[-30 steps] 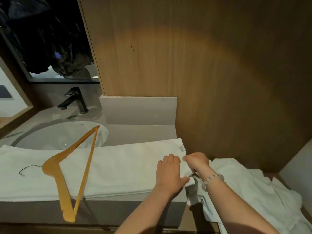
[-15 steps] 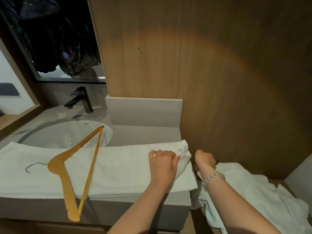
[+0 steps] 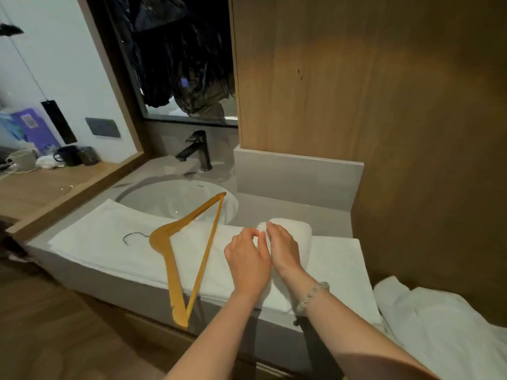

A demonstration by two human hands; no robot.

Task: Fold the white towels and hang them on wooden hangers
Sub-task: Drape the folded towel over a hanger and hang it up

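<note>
Both hands work side by side at the right-hand end of the white towel [image 3: 104, 242], left hand [image 3: 247, 261] and right hand [image 3: 285, 250] with fingers curled in and pinching the turned-over edge, presumably to carry that end toward the wooden hanger [image 3: 168, 259]. The hanger lies flat across the towel's middle (probably parked there so the cloth can be doubled over its bar). The towel is a long, smooth, thick strip along the front of the counter [image 3: 329, 215], just before the sink [image 3: 175, 198], with its right end raised in a soft, rounded fold.
</note>
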